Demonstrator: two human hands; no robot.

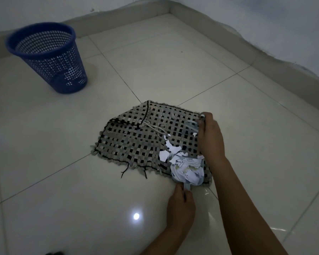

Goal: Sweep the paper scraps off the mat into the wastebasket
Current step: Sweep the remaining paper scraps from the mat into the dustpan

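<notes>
A woven grey-and-black mat [136,140] lies on the tiled floor, its far left corner folded over. White paper scraps [168,150] sit on its near right part. A small pale-blue dustpan [187,172] rests on the mat's near edge, heaped with scraps. My left hand [181,205] is shut on the dustpan's handle. My right hand [210,134] is shut on a small pale brush [192,126] at the mat's right edge, just beyond the dustpan. The blue mesh wastebasket [50,56] stands upright at the far left, well away from the mat.
Glossy white floor tiles [63,181] surround the mat, with a bright light reflection [136,216] near my left hand. A grey skirting [228,43] and white walls meet in a corner at the back. Loose black threads [124,172] trail off the mat's near edge.
</notes>
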